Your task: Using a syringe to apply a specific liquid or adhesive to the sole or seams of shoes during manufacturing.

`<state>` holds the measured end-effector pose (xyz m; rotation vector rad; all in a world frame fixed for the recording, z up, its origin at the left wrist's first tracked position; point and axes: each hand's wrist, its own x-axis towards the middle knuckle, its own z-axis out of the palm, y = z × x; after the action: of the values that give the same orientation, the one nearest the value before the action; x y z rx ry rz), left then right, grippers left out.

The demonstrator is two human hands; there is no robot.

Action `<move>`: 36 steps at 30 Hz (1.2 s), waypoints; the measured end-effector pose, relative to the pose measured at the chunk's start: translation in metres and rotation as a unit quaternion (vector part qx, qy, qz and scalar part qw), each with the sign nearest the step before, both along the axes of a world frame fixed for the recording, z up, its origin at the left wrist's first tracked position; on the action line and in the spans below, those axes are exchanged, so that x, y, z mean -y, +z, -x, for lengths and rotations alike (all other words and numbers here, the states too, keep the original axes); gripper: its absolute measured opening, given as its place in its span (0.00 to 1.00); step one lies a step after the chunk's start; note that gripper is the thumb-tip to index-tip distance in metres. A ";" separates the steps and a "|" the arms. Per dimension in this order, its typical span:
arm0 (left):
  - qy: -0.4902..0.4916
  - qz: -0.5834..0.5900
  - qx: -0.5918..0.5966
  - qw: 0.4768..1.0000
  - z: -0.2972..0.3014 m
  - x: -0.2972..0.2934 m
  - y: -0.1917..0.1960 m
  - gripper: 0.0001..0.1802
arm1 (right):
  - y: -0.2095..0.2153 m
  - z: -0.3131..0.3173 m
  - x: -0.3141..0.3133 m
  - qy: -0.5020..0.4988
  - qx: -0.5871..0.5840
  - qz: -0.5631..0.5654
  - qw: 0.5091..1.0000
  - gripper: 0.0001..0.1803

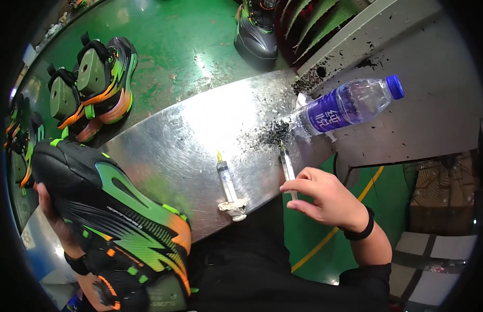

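Pinching a syringe (287, 167), the right hand (329, 196) is well apart from the shoe (114, 200) gripped in the left hand (55, 221): both seem taken up, contact between them not yet made.

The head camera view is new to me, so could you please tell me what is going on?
A person's left hand holds up a black, green and orange shoe. Their right hand is at the near end of one syringe; whether it grips it is unclear. A second syringe lies untouched on the metal bench, and a blue-capped bottle is near black crumbs.
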<state>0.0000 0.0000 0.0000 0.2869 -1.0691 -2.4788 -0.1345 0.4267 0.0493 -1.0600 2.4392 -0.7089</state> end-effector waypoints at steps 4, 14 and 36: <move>-0.021 -0.037 0.071 0.997 0.006 0.009 0.010 0.24 | 0.018 -0.005 -0.001 -0.044 0.173 0.083 0.980 0.15; -0.142 -0.073 0.012 0.987 0.036 -0.013 -0.007 0.27 | 0.029 -0.040 0.061 -0.053 0.313 0.473 0.822 0.16; -0.206 0.195 -0.120 0.951 0.007 -0.002 0.012 0.41 | 0.067 -0.034 0.194 0.142 0.350 0.443 0.813 0.08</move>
<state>-0.0075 0.0023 0.0125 -0.3865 -1.5997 -2.4755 -0.1010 0.2324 0.1165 -1.1178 1.2389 -1.8188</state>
